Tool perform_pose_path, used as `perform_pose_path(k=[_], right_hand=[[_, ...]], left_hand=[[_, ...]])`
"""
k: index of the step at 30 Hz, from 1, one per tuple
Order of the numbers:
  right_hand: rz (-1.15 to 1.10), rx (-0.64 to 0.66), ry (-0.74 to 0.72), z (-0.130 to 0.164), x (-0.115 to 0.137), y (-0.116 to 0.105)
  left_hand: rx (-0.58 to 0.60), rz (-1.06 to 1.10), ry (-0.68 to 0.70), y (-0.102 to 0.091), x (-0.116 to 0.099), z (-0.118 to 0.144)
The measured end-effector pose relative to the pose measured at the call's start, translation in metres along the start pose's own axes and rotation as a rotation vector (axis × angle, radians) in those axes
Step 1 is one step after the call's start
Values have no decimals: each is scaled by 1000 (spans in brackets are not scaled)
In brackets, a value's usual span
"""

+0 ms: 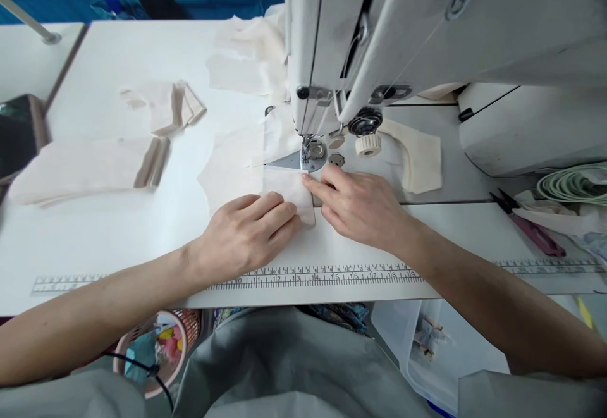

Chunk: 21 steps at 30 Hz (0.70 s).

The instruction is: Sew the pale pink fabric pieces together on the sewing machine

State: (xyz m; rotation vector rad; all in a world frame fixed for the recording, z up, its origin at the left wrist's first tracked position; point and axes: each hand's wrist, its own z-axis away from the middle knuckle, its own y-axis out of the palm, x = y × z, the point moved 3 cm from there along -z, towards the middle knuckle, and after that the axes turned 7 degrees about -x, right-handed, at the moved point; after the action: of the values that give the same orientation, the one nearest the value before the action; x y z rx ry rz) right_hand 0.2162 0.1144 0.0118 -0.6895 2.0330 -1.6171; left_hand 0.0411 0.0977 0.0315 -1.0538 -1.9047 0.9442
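A cream fabric piece [284, 181] lies under the presser foot [306, 149] of a white sewing machine [303, 38], its right edge lined up near the needle. My left hand [251, 231] rests on the near part of this piece, fingers curled together over the cloth; the thumb is hidden. My right hand [358, 203] is on the other side, its index finger stretched out and touching the fabric edge just in front of the foot. Its other fingers are bent and apart. Another cream layer [227, 171] spreads left of the foot.
Folded cream pieces [90, 168] and a smaller stack [173, 108] lie to the left. A curved cream cutout [422, 159] sits right of the needle. Snips [533, 228] and green cord [573, 184] are at far right. A ruler strip [327, 276] runs along the front edge.
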Motion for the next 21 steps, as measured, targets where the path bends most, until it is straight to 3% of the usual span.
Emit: perform_pose_path(k=[21], right_hand=[[54, -85, -36, 2, 1, 2]], left_hand=[[-51, 21, -23, 5, 2, 2]])
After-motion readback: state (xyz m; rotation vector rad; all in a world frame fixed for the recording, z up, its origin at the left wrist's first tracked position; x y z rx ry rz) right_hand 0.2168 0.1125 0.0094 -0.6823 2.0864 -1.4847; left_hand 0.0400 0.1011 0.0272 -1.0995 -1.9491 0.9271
